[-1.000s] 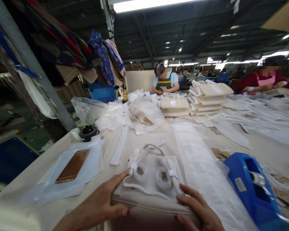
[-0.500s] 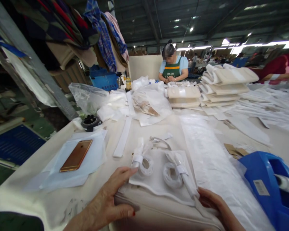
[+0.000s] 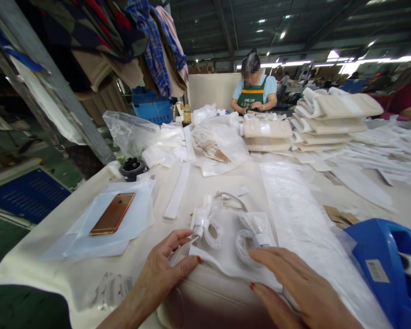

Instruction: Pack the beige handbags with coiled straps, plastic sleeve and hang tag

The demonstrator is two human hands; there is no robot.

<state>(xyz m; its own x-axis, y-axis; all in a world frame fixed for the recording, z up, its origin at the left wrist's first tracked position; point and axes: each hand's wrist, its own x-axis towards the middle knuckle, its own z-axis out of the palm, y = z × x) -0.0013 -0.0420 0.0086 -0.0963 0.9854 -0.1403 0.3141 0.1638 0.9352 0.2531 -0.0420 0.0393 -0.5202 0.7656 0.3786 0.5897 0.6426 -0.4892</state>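
Note:
A pale beige handbag (image 3: 212,297) lies in front of me at the near edge of the table. On top of it is a white padding sheet (image 3: 226,262). Two bag handle ends or straps, wrapped in white film, stand on the sheet: a left wrapped loop (image 3: 213,234) and a right wrapped loop (image 3: 245,246). My left hand (image 3: 169,258) grips the bag's left top corner, its thumb on the front edge and its fingers behind. Over the right side of the bag, my right hand (image 3: 294,283) has its fingers stretched and the thumb apart.
On the left, a phone (image 3: 113,214) rests on pale sheets beside a black tape roll (image 3: 133,169). Plastic bags (image 3: 219,141) and stacked beige pieces (image 3: 335,114) lie farther back. A blue holder (image 3: 380,246) stands at right. Across the table works a person (image 3: 255,91) in a green apron.
My right hand has come from the bag's right edge up over its top, fingers stretched. My left thumb has moved up onto the bag's top edge. The view has shifted slightly.

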